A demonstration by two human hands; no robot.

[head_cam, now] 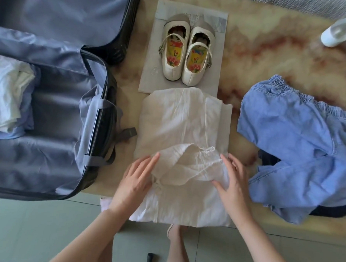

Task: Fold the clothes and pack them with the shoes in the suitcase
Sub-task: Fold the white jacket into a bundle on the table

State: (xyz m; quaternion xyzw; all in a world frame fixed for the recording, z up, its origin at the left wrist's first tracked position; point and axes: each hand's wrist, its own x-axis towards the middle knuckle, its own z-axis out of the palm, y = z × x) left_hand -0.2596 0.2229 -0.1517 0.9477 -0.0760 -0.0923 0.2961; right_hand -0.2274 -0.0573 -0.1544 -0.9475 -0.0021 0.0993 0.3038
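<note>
Mid-fold: left hand [135, 178] and right hand [230, 180] rest flat-fingered, gripping nothing, on the cream cotton garment [183, 131] — next, likely doubling it towards the open grey-lined suitcase [54, 161].

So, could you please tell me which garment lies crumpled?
The blue denim garment on the right, bunched up. The white garment under the left hand and right hand lies flat, partly folded; the white clothes in the suitcase are folded.

One suitcase [48, 145] is present, with two shoes [174, 53] on one sheet of paper [148, 80]. Garments number three: one white garment [180, 121], one blue denim piece [287, 135], one folded white item [5, 95].
</note>
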